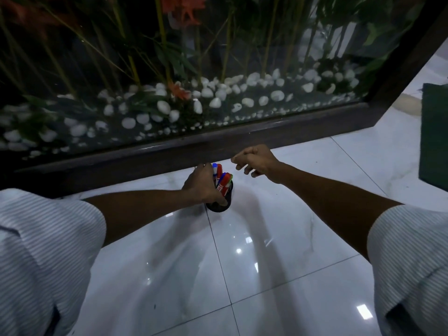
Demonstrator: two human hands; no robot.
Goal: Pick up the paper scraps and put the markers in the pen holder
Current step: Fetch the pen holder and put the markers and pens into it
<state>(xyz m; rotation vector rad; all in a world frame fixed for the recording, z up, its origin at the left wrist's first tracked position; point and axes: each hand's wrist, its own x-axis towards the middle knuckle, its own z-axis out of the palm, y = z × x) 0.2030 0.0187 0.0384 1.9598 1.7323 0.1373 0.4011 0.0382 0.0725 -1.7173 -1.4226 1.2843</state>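
A black round pen holder [219, 206] stands on the white tiled floor, close to the dark wooden base of a glass planter. Several markers [222, 180] with red, blue and green caps stick up out of it. My left hand [202, 184] is wrapped around the holder's left side and grips it. My right hand [257, 161] hovers just right of and above the markers, fingers loosely curled, and nothing shows in it. No paper scraps show on the floor.
A glass-fronted planter [194, 81] with white pebbles, stems and orange flowers runs across the back on a dark wooden base [194, 144]. A dark green mat [434, 134] lies at the right edge. Glossy white floor tiles [266, 263] stretch toward me.
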